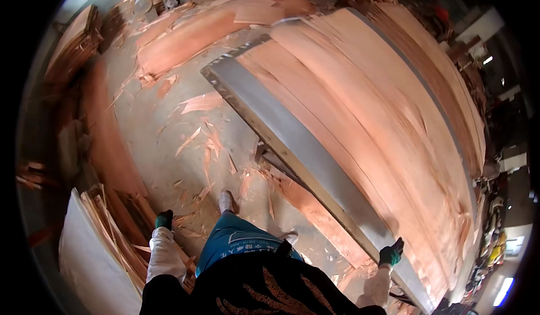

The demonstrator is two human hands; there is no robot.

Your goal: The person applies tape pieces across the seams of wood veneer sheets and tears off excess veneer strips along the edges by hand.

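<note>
My right hand (391,253), in a green glove, is at the near edge of a grey-topped table (304,140); its fingers look spread, and nothing shows in them. Reddish wood veneer sheets (360,107) lie lengthwise over the table, some with curled, torn edges. My left hand (164,219), also in a green glove, hangs low at my left side beside a stack of veneer strips (121,230). Its fingers are too small and dark to read.
Veneer sheets (191,39) and broken scraps (205,101) litter the concrete floor (152,129). A pale board (93,259) leans at the lower left. A veneer bundle (73,42) stands at the upper left. Under the table edge lies a long strip (320,214).
</note>
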